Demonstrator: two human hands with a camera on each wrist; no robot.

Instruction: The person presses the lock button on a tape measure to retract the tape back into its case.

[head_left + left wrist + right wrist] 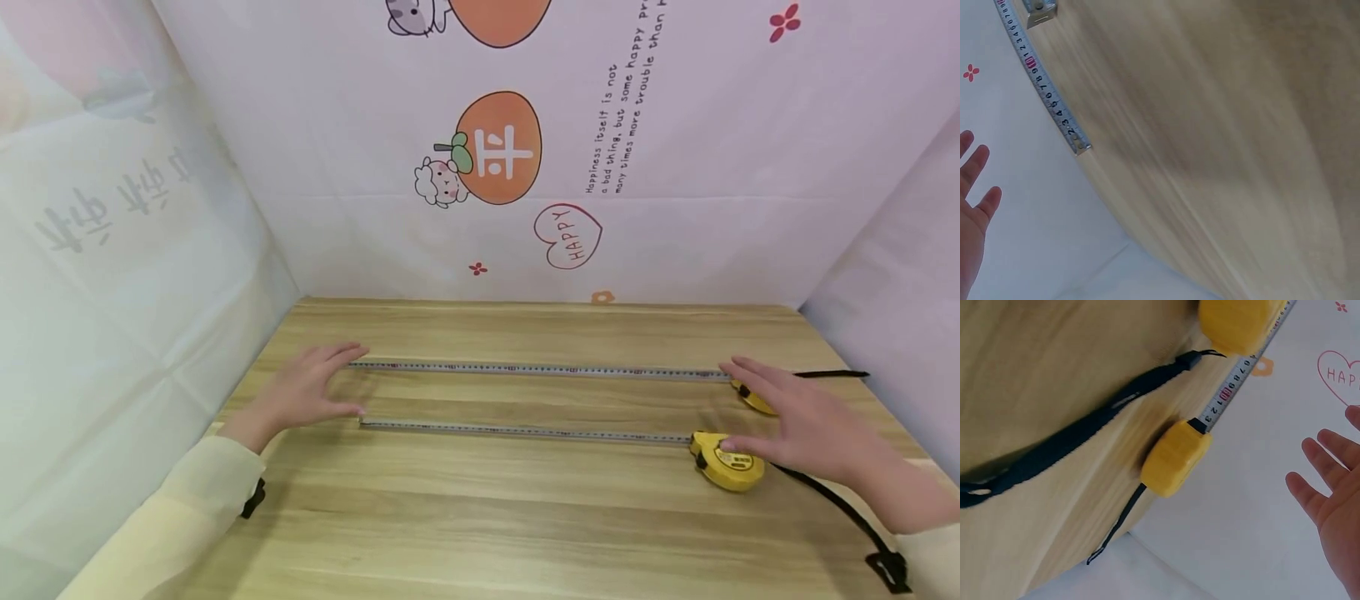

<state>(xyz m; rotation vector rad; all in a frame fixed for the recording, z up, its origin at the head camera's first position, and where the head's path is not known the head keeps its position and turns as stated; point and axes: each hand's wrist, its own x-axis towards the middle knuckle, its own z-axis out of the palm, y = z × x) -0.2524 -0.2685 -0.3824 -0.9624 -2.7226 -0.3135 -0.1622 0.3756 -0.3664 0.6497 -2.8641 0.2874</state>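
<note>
Two yellow tape measures lie on the wooden table with their blades drawn out leftward, roughly parallel. The near case (pixel 731 468) shows whole in the head view; the far case (pixel 756 400) is partly hidden by my right hand (pixel 817 425). That hand spreads thumb and fingers over the two cases, thumb at the near one. My left hand (pixel 311 390) spreads likewise at the blade ends, fingertips by the far blade (pixel 540 372), thumb by the hook of the near blade (pixel 525 432). Both hands (pixel 971 219) (pixel 1338 512) look loose in the wrist views, fingers apart.
Black wrist straps (pixel 1085 434) trail from the cases to the right. The wooden tabletop (pixel 465 517) meets a printed white backdrop (pixel 675 250) at its far edge. White cloth (pixel 150 275) hangs at the left, and another sheet (pixel 892 317) at the right.
</note>
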